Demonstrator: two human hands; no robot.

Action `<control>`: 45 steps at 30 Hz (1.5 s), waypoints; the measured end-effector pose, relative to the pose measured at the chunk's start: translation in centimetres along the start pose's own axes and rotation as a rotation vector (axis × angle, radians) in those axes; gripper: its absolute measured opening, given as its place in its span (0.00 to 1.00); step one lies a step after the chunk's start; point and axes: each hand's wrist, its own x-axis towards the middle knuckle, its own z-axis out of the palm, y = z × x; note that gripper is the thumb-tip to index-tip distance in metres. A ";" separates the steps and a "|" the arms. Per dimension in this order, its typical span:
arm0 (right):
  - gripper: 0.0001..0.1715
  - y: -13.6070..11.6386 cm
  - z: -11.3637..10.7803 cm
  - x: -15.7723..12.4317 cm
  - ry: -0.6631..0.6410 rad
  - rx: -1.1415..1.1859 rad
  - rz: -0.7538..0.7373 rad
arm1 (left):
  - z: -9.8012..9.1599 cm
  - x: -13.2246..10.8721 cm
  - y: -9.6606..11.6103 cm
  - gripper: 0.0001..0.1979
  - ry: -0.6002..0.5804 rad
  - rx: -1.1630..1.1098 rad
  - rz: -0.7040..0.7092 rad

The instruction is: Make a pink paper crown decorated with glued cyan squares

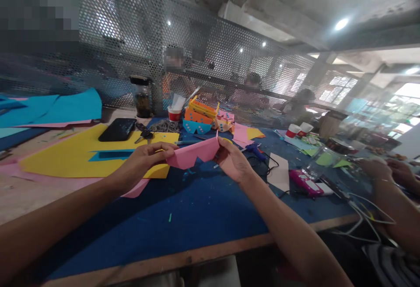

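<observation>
A pair of pink paper glasses [193, 153], with a notch cut in its lower edge, is stretched between my two hands above the blue table mat [197, 217]. My left hand [142, 162] pinches its left end, thumb and fingers together. At the right end, my right hand [232, 159] grips it near a fold that sticks up. Beneath my left forearm lie yellow sheets [65, 155] with a blue paper strip [111, 155] on top. Behind the held piece stand folded paper glasses in blue [197, 126], orange and yellow, dotted with small spots.
A black phone [117, 129], keys [144, 134] and a lidded jar [141, 96] stand at the back left. Rightward are a paper cup [175, 113], a blue glue gun [256, 150], a pink power strip [306, 183] and a glass jar [328, 158]. Another person's hands [377, 169] work at far right.
</observation>
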 end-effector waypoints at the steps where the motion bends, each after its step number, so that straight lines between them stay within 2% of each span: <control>1: 0.12 0.0 0.0 0.0 -0.006 0.002 0.002 | 0.0 0.0 0.0 0.11 0.003 0.009 0.007; 6: 0.12 0.1 0.1 -0.1 -0.028 -0.028 -0.010 | -0.1 0.1 0.1 0.14 0.004 0.144 0.083; 12: 0.11 0.2 0.9 -0.8 -0.096 -0.151 -0.104 | -0.1 0.1 0.4 0.15 0.052 0.346 0.258; 16: 0.11 0.5 1.8 -1.3 -0.031 -0.365 -0.248 | 0.5 -0.8 1.0 0.15 0.124 0.532 0.398; 20: 0.10 1.1 2.5 -1.9 0.014 -0.696 -0.422 | 1.5 -2.0 1.6 0.12 0.142 0.533 0.487; 23: 0.08 1.8 3.1 -2.5 -0.029 -0.888 -0.529 | 2.3 -2.6 1.7 0.11 0.119 0.493 0.500; 26: 0.05 2.6 3.6 -3.0 -0.126 -0.977 -0.611 | 3.0 -3.0 1.7 0.10 0.089 0.406 0.481; 29: 0.04 3.3 3.9 -3.2 -0.216 -1.015 -0.650 | 3.5 -3.2 1.9 0.09 0.094 0.319 0.448; 36: 0.03 3.8 3.7 -3.2 -0.266 -1.047 -0.682 | 3.8 -3.4 1.9 0.08 0.030 0.253 0.386; 39: 0.04 3.6 3.8 -3.4 -0.235 -1.084 -0.636 | 3.8 -3.5 1.8 0.09 0.070 0.295 0.380; 42: 0.09 3.0 4.1 -3.8 -0.151 -1.029 -0.598 | 3.9 -3.7 1.7 0.10 0.141 0.396 0.408; 45: 0.07 2.3 4.3 -4.0 -0.116 -0.990 -0.593 | 4.1 -3.8 1.5 0.09 0.165 0.515 0.467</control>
